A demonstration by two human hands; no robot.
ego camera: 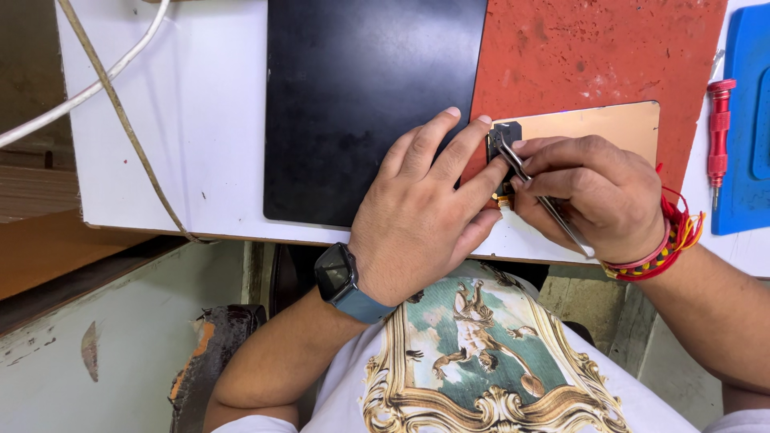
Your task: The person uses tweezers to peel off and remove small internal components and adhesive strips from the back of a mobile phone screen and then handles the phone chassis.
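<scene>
Right hand [589, 192] pinches slim metal tweezers [545, 200] against a small black rectangular component [504, 136], which the left hand [421, 216] presses flat on the gold plate [601, 124].

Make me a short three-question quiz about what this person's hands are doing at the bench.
1. True or false: the right hand holds metal tweezers.
2. The left hand rests partly on which thing? A) black panel B) blue mat C) white cable
3. What lies beside the blue mat?

Key:
1. True
2. A
3. A red screwdriver
</scene>
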